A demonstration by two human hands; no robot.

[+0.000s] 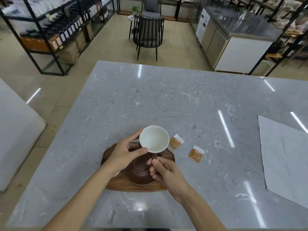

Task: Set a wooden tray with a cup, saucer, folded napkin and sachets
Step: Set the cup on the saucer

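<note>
1. Head view looks down on a grey marble bench (150, 97), with both bare hands near its front edge.
2. The cup (154, 138) is white inside and dark brown outside. It is held in the air above the saucer (138, 175) and tilted, so its opening faces the camera.
3. The left hand (123, 155) grips the cup at the rim: the thumb lies on the near edge and the fingers reach around the far left side.
4. The right hand (164, 170) is closed on the dark handle of the cup, just below the bowl, with the thumb pressed on it.
5. The brown saucer lies on the wooden tray (133, 187), under the two hands.
6. Two orange sachets (176, 141) lie flat on the bench, right of the tray and not touching it. The second one (196, 154) is a little nearer and farther right.
7. A pale grey napkin (283, 155) lies unfolded on the bench, well apart at the right edge.
</note>
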